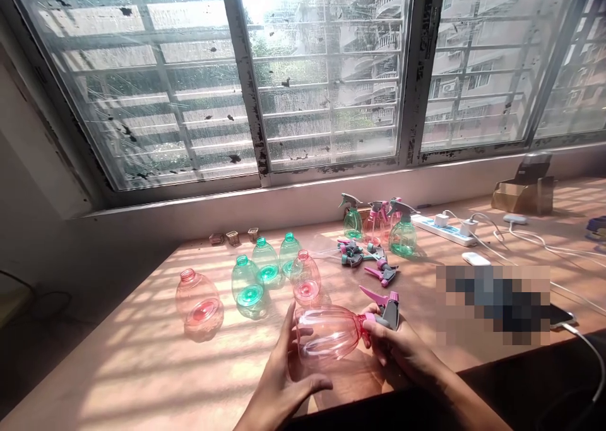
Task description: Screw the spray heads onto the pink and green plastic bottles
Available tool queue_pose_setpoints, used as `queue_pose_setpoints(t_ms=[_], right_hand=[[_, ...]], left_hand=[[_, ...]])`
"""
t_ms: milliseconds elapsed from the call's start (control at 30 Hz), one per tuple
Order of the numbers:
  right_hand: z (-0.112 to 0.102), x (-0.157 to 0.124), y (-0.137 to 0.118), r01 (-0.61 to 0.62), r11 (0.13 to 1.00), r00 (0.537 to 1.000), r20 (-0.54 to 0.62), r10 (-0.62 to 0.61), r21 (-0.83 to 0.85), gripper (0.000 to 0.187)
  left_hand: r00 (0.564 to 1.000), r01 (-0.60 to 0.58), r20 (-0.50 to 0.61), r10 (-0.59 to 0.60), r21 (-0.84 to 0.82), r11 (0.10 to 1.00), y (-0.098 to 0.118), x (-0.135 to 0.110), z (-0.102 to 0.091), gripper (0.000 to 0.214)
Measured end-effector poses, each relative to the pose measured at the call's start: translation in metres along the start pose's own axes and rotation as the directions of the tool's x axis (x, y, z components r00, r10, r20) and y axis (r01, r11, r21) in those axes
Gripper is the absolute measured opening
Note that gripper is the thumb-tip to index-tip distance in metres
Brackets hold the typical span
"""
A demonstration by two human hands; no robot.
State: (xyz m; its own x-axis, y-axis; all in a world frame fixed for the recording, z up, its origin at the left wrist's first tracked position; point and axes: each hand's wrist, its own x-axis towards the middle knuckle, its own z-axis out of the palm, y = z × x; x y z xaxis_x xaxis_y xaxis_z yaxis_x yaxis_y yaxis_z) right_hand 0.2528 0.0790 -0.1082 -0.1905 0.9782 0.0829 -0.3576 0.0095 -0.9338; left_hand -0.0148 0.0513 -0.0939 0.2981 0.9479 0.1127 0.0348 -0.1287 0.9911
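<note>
A clear pink spray bottle (326, 333) lies sideways above the table's front edge, its base to the left. My right hand (395, 342) is closed around its neck and the pink collar of its grey-and-pink trigger sprayer (391, 308). At the base, my left hand (288, 368) is spread, its fingers reaching behind the bottle and its thumb standing apart below. Just beyond are open pink bottles (305, 276) (199, 301) and green bottles (249, 286). Loose trigger sprayers (383, 270) lie behind the held bottle.
Several green and pink bottles with sprayers (402, 232) stand near the window wall. A white power strip (445, 229) with chargers and cables lies to their right. A phone (561, 317), partly pixelated, is at the right. Small brown objects (231, 237) sit along the back.
</note>
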Motion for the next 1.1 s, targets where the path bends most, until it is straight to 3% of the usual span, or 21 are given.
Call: queue_pose_setpoints(t_ms=[167, 433, 633, 767, 867, 1100], right_hand=[[0.002, 0.0, -0.003, -0.003, 1.0, 1.0, -0.007, 0.003, 0.004, 0.045], [0.004, -0.002, -0.003, 0.017, 1.0, 0.999, -0.027, -0.017, 0.008, 0.043], [0.003, -0.001, -0.002, 0.027, 1.0, 0.999, -0.019, -0.027, 0.004, 0.04], [0.003, -0.001, -0.003, 0.027, 1.0, 0.999, -0.019, -0.027, -0.001, 0.04], [0.003, -0.001, -0.004, 0.021, 1.0, 1.0, -0.012, -0.022, -0.011, 0.042], [0.003, -0.001, -0.006, 0.021, 1.0, 1.0, -0.004, -0.021, -0.018, 0.043]], left_hand=[[1.0, 0.017, -0.012, -0.018, -0.112, 0.994, -0.001, 0.002, 0.003, 0.103], [0.999, -0.027, -0.032, 0.028, 0.033, 0.999, -0.013, 0.002, -0.005, 0.117], [0.994, -0.046, -0.099, 0.052, 0.068, 0.997, -0.003, -0.002, 0.0, 0.089], [0.99, -0.099, -0.085, 0.109, 0.117, 0.988, -0.005, 0.001, 0.0, 0.084], [0.987, -0.128, -0.08, 0.137, 0.112, 0.985, -0.01, 0.003, -0.003, 0.092], [0.994, -0.099, -0.038, 0.104, 0.119, 0.988, -0.015, 0.006, -0.008, 0.079]])
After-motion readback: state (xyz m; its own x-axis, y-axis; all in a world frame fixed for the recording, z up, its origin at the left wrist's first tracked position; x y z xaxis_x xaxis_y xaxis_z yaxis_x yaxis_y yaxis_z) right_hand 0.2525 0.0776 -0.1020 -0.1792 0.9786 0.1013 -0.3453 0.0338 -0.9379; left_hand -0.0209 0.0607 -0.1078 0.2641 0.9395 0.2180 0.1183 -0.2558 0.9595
